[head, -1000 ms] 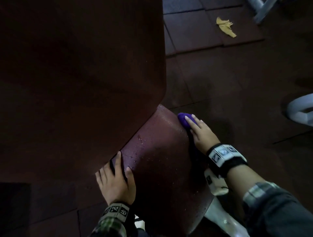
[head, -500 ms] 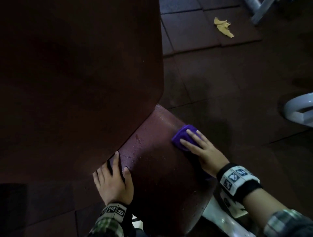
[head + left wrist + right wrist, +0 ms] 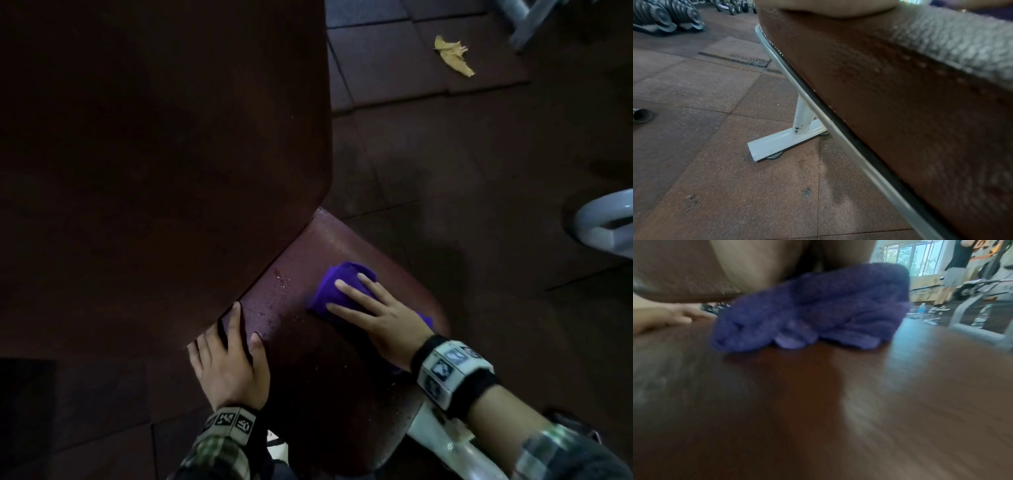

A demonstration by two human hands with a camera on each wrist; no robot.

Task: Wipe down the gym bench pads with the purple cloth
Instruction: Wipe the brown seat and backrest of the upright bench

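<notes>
Left hand [image 3: 233,370] nearest: fingers straight, laid flat over the near-left edge of the seat pad [image 3: 325,377], fingertips reaching toward the gap under the back pad [image 3: 154,154] — it holds nothing and looks to be steadying the bench.

Right hand [image 3: 380,315] just beyond: fingers spread and extended, pressing the purple cloth [image 3: 339,284] flat onto the seat pad's upper right part. Cloth bunched, folded under the palm; right wrist view blurred.

Droplets [image 3: 274,294] lie on the pad between cloth and seam, not yet wiped.

Judged step: mid-wipe on the seat pad. Next move calls for sweeping the cloth left across the wet patch toward the seam, pressure kept even — then the tilted back pad, which looks dry and untouched.

Farther off: rubber floor tiles [image 3: 479,171], a yellow scrap [image 3: 452,54], white frame tubing [image 3: 606,226].
</notes>
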